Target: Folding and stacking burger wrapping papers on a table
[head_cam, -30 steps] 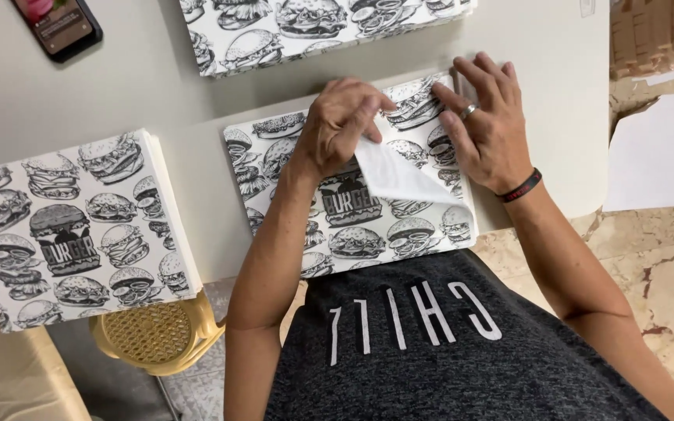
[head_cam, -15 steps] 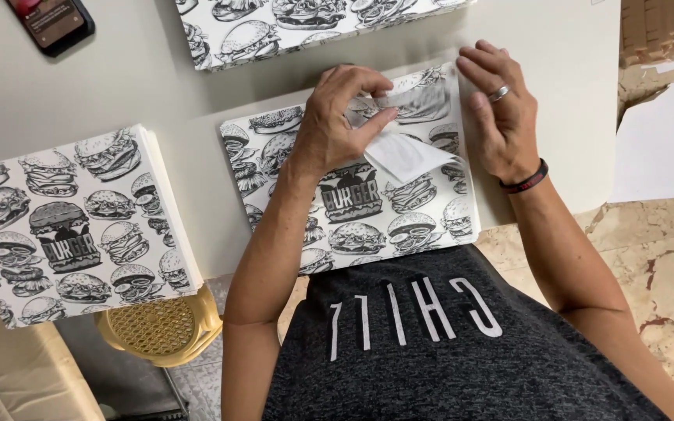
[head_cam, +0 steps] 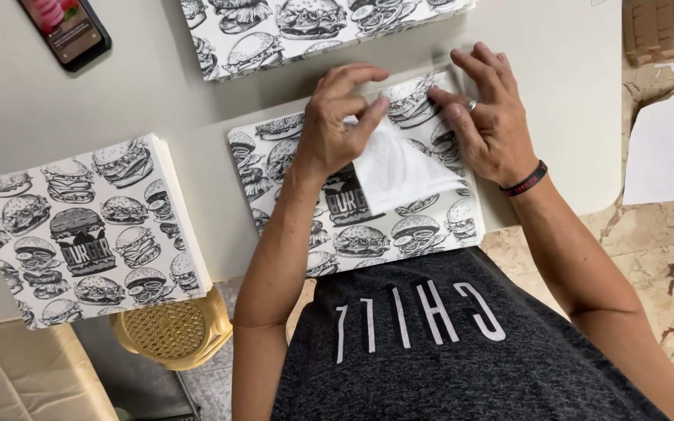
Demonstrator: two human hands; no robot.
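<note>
Burger-printed paper sheet [head_cam: 368, 226] lies flat on the smooth pale table [head_cam: 79, 109] before you, its corner folded back, showing the plain white underside. Your left hand [head_cam: 337, 125] pinches that flap; your right hand [head_cam: 489, 117] presses fingertips, spread, onto the sheet's far edge.

Burger-printed paper stack [head_cam: 83, 230] at left, another [head_cam: 306, 23] at top, phone screen [head_cam: 64, 27] top-left, pink picture

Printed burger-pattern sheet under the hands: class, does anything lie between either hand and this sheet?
Nothing visible does. The left hand pinches the folded-over white corner of the printed sheet, and the right hand presses directly on it.
</note>
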